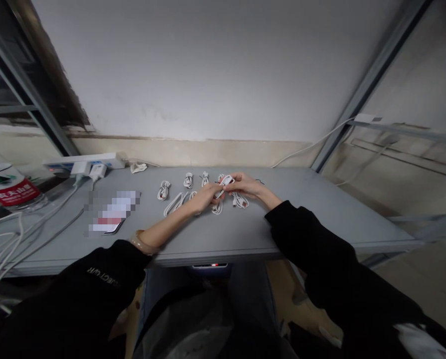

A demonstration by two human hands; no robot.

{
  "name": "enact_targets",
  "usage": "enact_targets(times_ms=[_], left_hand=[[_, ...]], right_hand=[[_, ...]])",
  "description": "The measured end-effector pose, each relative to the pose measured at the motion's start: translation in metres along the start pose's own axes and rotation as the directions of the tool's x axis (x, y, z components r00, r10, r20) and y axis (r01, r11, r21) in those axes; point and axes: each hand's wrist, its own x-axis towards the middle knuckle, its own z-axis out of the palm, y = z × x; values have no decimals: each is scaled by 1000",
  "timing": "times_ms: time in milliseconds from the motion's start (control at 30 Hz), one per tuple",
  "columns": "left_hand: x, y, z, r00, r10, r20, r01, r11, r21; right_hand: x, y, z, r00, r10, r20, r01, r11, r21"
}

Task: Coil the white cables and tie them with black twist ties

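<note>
Both hands meet over a grey table, closed on one coiled white cable. My left hand pinches the coil from the left, with a bangle at the wrist. From the right, my right hand grips the same coil with thumb and fingers. Just below the hands lies a white cable bundle; another cable loop is partly covered by my left forearm. Farther back are several tied cable bundles, among them one at the left and one near the middle.
A phone, partly blurred out, lies on the table at left. Behind it sits a power strip with plugged-in chargers. A large red-labelled bottle and loose white cords occupy the left end. Metal posts frame the table.
</note>
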Motion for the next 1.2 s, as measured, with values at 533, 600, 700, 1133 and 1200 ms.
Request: enact_targets(times_ms=[533, 600, 700, 1133, 1200], left_hand=[[8, -11, 4, 972, 120, -201, -87, 982, 167], [7, -12, 4, 945, 159, -285, -104, 974, 199], [6, -11, 3, 904, 244, -351, -144, 947, 289], [0, -6, 3, 841, 418, -344, -199, 830, 520], [0, -6, 3, 842, 420, -339, -206, 831, 518]], right_hand=[[9, 7, 2, 980, -92, -174, 87, 996, -38], [11, 9, 1, 971, -83, -226, 76, 996, -40], [11, 9, 0, 957, -74, -280, 67, 997, -34], [8, 2, 4, 956, -25, -291, 47, 997, 68], [8, 1, 4, 958, -14, -287, 39, 996, 81]])
